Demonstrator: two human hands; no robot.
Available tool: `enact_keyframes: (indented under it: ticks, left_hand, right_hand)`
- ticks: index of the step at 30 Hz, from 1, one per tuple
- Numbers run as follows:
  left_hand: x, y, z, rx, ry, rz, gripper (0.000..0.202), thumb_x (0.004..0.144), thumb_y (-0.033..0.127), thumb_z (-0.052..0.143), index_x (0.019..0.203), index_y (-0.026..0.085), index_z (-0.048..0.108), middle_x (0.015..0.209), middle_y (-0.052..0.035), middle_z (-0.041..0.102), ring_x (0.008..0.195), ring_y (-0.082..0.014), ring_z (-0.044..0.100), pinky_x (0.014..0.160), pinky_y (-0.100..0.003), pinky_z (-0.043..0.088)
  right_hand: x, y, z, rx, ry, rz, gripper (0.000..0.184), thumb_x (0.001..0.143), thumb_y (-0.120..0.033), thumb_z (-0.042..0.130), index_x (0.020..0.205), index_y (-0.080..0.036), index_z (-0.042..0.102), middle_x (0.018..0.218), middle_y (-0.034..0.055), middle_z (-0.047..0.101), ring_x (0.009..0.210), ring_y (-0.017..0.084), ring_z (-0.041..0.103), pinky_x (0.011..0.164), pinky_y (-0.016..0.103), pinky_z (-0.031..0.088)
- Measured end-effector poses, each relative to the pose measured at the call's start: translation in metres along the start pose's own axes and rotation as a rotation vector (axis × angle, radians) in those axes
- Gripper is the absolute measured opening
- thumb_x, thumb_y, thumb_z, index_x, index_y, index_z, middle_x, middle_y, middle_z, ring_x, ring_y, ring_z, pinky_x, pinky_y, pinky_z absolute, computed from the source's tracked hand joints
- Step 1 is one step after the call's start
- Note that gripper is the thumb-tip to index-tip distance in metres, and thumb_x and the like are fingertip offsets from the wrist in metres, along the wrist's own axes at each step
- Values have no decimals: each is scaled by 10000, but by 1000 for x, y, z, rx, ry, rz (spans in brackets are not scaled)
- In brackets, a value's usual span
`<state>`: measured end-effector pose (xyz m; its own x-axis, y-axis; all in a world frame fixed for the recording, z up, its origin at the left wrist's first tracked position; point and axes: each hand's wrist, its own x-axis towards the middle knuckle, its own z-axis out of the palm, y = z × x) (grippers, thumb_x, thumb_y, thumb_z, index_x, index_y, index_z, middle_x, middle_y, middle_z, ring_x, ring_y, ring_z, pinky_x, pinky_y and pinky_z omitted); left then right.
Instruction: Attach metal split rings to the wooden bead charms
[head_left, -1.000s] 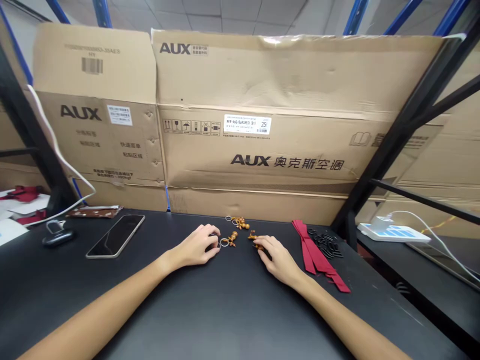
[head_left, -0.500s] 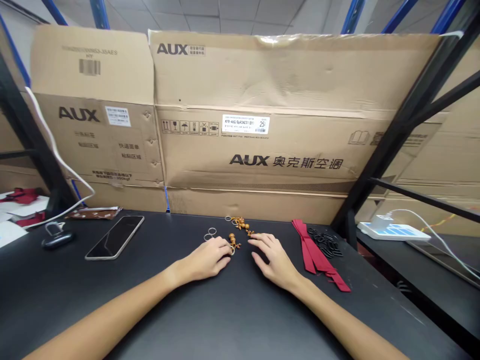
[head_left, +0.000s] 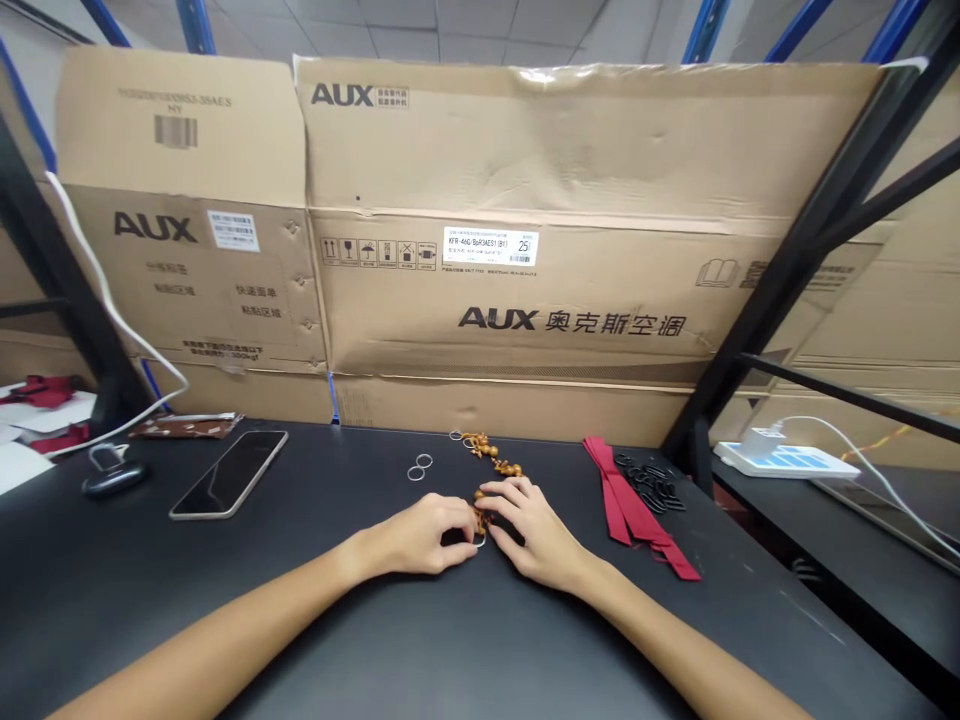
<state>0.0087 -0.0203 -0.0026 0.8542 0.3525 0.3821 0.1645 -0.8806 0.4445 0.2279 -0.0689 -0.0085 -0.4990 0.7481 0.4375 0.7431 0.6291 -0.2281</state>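
Note:
My left hand [head_left: 427, 538] and my right hand [head_left: 529, 530] meet over the black table [head_left: 450, 640]. Both pinch a small brown wooden gourd charm [head_left: 480, 514] with a metal key ring [head_left: 480, 541] at its lower end. The fingers of both hands are curled around it. Two loose metal rings [head_left: 419, 467] lie a little behind my left hand. More brown gourd charms [head_left: 486, 451] with rings lie in a short row behind my right hand, near the cardboard.
Red ribbons [head_left: 630, 505] and a heap of black rings [head_left: 652, 485] lie to the right. A phone [head_left: 229, 472] and a black device [head_left: 111, 476] rest at the left. Large AUX cardboard boxes [head_left: 525, 230] wall off the back. A white power strip [head_left: 784, 458] sits beyond the black rack post.
Both hands have drawn together and nearer to me, closing on one gourd charm. Two metal rings now lie uncovered where my left hand was.

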Motion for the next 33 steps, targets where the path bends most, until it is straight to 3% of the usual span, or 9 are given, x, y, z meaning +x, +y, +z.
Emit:
enact_keyframes:
  ticks: [3, 7, 12, 15, 19, 27, 33]
  left_hand:
    - [0, 1, 1, -23, -11, 25, 67, 849, 191, 574, 833, 178, 638, 924, -42, 674, 855, -150, 634, 838, -241, 471]
    - [-1, 2, 2, -12, -1, 35, 89, 849, 231, 589, 837, 181, 662, 981, -52, 660, 887, -155, 632, 879, -252, 465]
    - [-1, 6, 1, 125, 48, 3, 145, 811, 322, 656, 807, 180, 629, 1057, -68, 612, 968, -191, 581, 903, -304, 447]
    - [-1, 9, 1, 209, 66, 5, 171, 815, 337, 657, 783, 178, 604, 1066, -75, 600, 980, -207, 561, 904, -341, 435]
    - [0, 10, 2, 234, 67, 7, 100, 885, 219, 550, 813, 178, 606, 1093, -76, 590, 1005, -201, 548, 912, -338, 429]
    - [1, 12, -1, 204, 61, 14, 79, 889, 199, 553, 866, 193, 628, 1121, -67, 569, 1027, -193, 526, 938, -334, 409]
    - [1, 13, 1, 249, 85, -20, 114, 845, 290, 626, 811, 184, 604, 1099, -67, 572, 1019, -210, 528, 921, -356, 400]
  right_hand:
    - [0, -2, -1, 24, -6, -49, 289, 899, -173, 460, 1154, -247, 574, 1202, 90, 551, 1067, 232, 474, 946, 439, 408]
    - [-1, -1, 1, 30, 19, -21, 147, 881, -184, 500, 965, -221, 615, 1075, 83, 539, 983, 218, 490, 895, 415, 436]
    - [-3, -5, 5, 112, 26, 10, 69, 866, -165, 516, 841, -210, 562, 982, 58, 502, 912, 193, 496, 848, 381, 456]
    - [-3, -10, 8, 199, 25, 16, 81, 874, -150, 501, 840, -212, 539, 1000, 54, 488, 928, 184, 498, 842, 352, 463]
    - [-3, -12, 10, 228, 46, 44, 87, 890, -152, 482, 847, -213, 526, 999, 52, 493, 943, 182, 504, 867, 355, 461]
    - [-4, -2, 9, 53, 69, 112, 94, 877, -173, 521, 933, -224, 578, 1040, 72, 511, 966, 227, 494, 902, 444, 443]
    - [-5, -8, 9, 165, 20, 83, 62, 899, -187, 497, 892, -216, 551, 914, 39, 519, 847, 179, 527, 791, 334, 485]
